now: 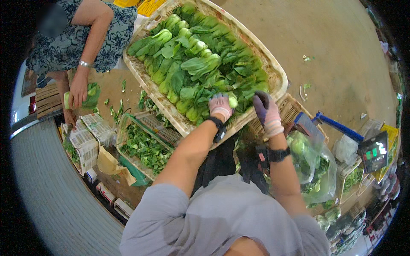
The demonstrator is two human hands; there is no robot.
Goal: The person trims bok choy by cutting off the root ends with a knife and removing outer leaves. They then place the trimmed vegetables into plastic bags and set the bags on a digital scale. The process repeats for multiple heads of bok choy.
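A large, stained whitish plastic crate [267, 60] in front of me holds rows of green bok choy [192, 68]. My left hand [221, 105], in a pink and grey work glove, is curled over a bok choy head [233, 101] in the near part of the crate; its pale base sticks out beside the glove. The palm side of that hand is hidden. My right hand [267, 112], in a similar glove with dark purple finger coating, hovers at the crate's near right rim. Its thumb and fingers are apart, with nothing between them.
At left, another person's hand [78, 91] holds leafy greens beside white crates [84, 144]. A crate of loose leaves [145, 150] stands left of my legs. To my right are a clear plastic bag of greens [315, 166], a blue bar [339, 126] and a lit display [373, 152].
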